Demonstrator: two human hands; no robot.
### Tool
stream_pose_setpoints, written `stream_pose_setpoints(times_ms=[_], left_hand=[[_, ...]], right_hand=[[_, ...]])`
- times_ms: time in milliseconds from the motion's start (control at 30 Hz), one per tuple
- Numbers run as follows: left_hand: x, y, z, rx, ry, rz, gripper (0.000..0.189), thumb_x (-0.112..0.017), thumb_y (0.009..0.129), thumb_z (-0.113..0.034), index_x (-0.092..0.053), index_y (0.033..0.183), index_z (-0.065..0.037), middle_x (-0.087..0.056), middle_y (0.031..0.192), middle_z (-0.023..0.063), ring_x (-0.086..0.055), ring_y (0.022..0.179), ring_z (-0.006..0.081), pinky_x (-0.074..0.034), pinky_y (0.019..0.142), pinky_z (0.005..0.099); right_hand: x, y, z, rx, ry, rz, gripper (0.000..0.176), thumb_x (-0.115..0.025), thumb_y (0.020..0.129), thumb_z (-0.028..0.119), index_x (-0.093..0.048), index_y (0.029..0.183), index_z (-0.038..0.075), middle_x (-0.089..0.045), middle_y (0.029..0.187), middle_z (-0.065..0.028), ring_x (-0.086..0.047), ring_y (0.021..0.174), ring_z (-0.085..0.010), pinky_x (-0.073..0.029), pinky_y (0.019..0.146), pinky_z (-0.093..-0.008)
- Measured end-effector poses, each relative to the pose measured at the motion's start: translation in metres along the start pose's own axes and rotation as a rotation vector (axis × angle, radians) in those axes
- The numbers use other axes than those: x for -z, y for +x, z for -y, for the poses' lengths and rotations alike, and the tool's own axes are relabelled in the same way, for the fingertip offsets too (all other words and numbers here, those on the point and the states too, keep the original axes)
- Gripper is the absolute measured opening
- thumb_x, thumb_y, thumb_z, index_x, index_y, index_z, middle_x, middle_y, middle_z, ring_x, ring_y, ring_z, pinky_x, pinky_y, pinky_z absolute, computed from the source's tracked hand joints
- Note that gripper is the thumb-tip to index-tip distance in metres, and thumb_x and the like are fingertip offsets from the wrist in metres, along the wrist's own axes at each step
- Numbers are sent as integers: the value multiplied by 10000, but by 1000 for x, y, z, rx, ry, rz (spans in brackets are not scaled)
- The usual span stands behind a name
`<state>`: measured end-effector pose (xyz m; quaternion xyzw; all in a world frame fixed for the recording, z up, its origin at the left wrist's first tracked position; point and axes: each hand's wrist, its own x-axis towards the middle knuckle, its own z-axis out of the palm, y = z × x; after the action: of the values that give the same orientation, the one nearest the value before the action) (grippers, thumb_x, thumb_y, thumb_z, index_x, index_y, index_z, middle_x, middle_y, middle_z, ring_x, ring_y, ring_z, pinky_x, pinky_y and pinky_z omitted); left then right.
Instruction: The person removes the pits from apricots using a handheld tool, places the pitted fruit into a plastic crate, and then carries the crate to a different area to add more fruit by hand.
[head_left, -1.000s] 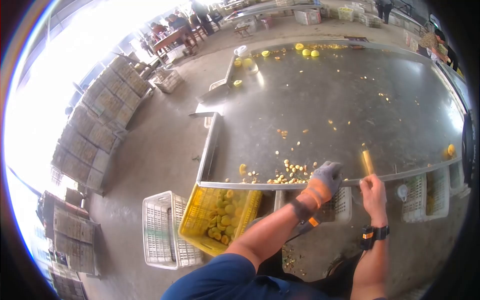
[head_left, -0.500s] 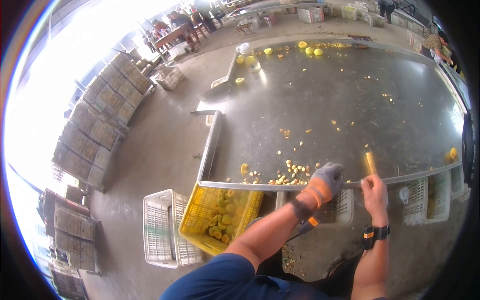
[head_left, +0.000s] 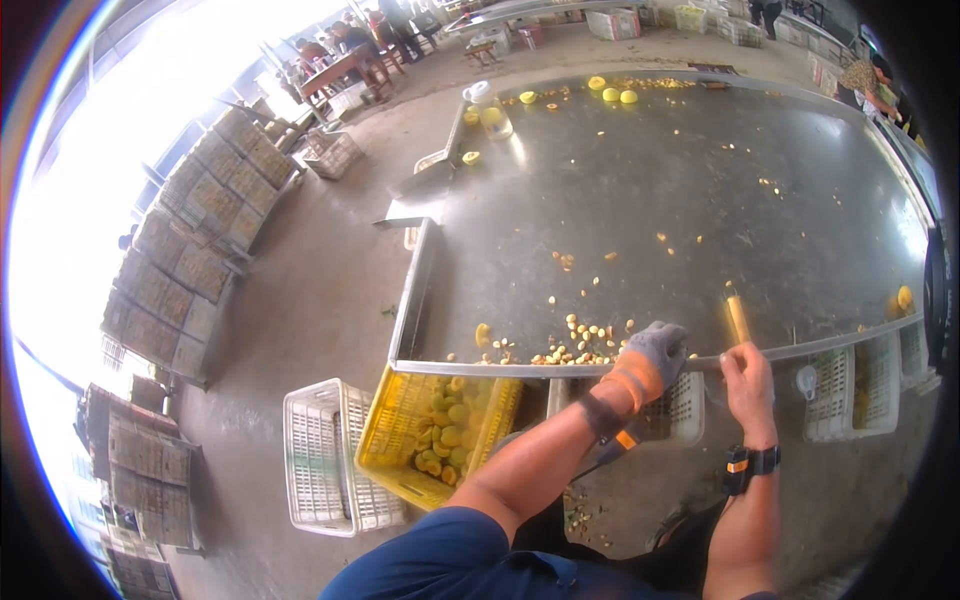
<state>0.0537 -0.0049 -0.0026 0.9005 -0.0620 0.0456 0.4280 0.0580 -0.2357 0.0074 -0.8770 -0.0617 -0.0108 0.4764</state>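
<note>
While right hand [head_left: 748,375] stays clenched on tool [head_left: 737,318], left hand [head_left: 655,350] rests, grip unclear.

Site: fruit-processing shed, industrial scale, semi-open.

Evidence:
- Long sheet-steel desk [head_left: 650,200] with raised rim, its shiny surface strewn with fruit pits [head_left: 580,345] and yellow scraps.
- Yellow-handled tool [head_left: 737,318] held at the near rim.
- Below the near edge, a yellow crate [head_left: 395,455] part-filled with yellow-green fruit pieces, with white slatted crates [head_left: 320,465] beside it.
- Bare concrete floor [head_left: 320,300].
- Stacked crates [head_left: 190,250] in tall rows at left.
- Halved yellow fruit [head_left: 610,93] at the far end of the desk.
- Other people [head_left: 345,42] at tables in the background, with strong daylight from the open side.
</note>
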Motion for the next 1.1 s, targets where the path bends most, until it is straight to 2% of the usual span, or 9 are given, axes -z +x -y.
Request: stream_pose_setpoints(times_ms=[300, 700, 1100], left_hand=[[2, -3, -4, 17, 10, 12, 285, -699, 1001, -170, -751, 1259, -61, -727, 1222, 186, -720, 1101, 404, -584, 965, 453], [2, -6, -6, 23, -4, 6, 289, -709, 991, -159, -753, 1259, -59, -724, 1226, 182, -718, 1107, 403, -581, 965, 451], [1, -7, -5, 17, 4, 4, 288, -718, 979, -164, -754, 1249, -70, -726, 1210, 178, -718, 1098, 408, -583, 956, 458]], right_hand=[[1, -3, 5, -1, 3, -8, 243, -698, 1021, 210, -668, 1002, -31, -723, 885, -169, -687, 806, -292, -530, 767, -427], [2, -8, 12, -9, -21, 1, 223, -703, 1019, 199, -668, 996, -20, -722, 882, -166, -701, 824, -310, -535, 777, -428], [1, -10, 9, -14, -8, 3, 211, -702, 1015, 183, -671, 999, -26, -721, 889, -164, -691, 830, -288, -534, 786, -421]])
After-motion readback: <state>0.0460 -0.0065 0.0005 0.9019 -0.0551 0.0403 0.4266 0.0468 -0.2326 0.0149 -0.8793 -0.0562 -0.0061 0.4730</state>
